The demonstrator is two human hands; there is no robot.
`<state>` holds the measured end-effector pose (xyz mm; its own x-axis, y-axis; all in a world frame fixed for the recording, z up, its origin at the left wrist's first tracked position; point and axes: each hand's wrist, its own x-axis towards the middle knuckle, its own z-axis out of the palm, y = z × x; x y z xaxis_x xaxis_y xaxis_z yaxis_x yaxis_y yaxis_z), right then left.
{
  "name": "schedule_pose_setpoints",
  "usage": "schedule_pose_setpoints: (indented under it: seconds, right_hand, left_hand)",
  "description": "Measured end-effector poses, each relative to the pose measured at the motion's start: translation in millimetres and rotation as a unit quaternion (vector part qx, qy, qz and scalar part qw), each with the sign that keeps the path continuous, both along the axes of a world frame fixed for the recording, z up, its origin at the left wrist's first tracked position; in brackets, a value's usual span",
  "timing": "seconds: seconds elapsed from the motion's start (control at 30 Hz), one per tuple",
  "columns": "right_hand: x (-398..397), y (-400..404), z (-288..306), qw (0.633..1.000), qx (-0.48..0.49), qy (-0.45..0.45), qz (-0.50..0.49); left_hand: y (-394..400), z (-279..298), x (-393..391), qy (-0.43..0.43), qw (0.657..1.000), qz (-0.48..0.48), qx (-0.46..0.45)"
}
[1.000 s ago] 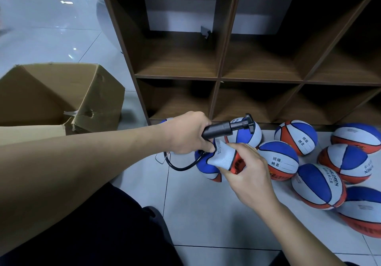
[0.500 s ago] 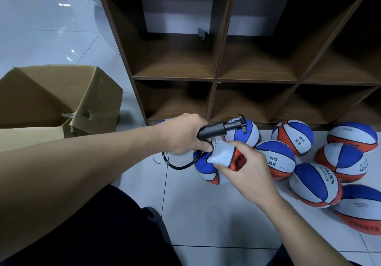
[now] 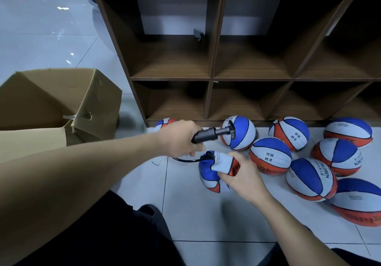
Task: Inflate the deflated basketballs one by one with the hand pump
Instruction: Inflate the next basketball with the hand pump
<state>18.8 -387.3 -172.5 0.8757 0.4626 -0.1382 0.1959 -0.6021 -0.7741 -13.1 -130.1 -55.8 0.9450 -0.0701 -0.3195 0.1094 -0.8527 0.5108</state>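
Left hand (image 3: 181, 140) clenches pump (image 3: 208, 136); right hand (image 3: 244, 175) pinches limp ball (image 3: 214, 171), hose (image 3: 188, 159) plugged into its top.

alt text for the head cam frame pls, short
A person's left hand grips a dark hand pump while the right hand pinches a crumpled, deflated basketball joined to the pump by a black hose. More basketballs lie on the tile floor before a wooden cubby shelf; a cardboard box sits at left.
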Motion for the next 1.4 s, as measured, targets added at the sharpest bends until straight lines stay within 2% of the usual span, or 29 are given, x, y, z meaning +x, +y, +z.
schedule_pose_setpoints:
  seconds: [0.07,0.2,0.3,0.53,0.6,0.77,0.9,1.1,1.2,1.3,1.4]
  right_hand:
    - [1,-5,-17,0.999,-0.042,0.000,0.013]
    - [-3,-17,-55,0.983,-0.158,-0.059,0.066]
    - [-19,-23,-75,0.970,-0.219,-0.044,0.099]
    - [-25,-28,-68,0.983,-0.156,0.080,0.045]
    - [-18,-30,-58,0.988,-0.112,0.106,0.012]
    - [13,-30,-23,0.994,-0.001,0.061,-0.093]
    - [16,-28,8,0.993,0.037,0.073,-0.084]
    - [4,-17,28,0.992,0.057,0.072,-0.090]
    - [-8,-7,42,0.983,0.082,0.121,-0.110]
    - [-17,-4,43,0.983,0.057,0.142,-0.103]
    - [-19,-7,29,0.990,0.013,0.097,-0.102]
  left_hand:
    - [-10,-15,-4,0.007,1.000,0.004,0.003]
    - [-26,-46,-15,0.006,0.999,0.012,0.030]
    - [-32,-65,-23,0.010,0.996,-0.011,0.084]
    - [-27,-68,-12,-0.001,0.990,-0.037,0.136]
    - [-25,-68,-8,-0.003,0.989,-0.036,0.140]
    - [-26,-69,-2,-0.003,0.985,-0.050,0.162]
    - [-26,-71,-1,-0.001,0.983,-0.056,0.173]
    - [-26,-76,-4,-0.009,0.980,-0.068,0.187]
    - [-27,-78,-5,-0.012,0.977,-0.082,0.197]
    - [-30,-80,-5,-0.024,0.976,-0.091,0.196]
    - [-41,-81,-4,-0.040,0.975,-0.099,0.196]
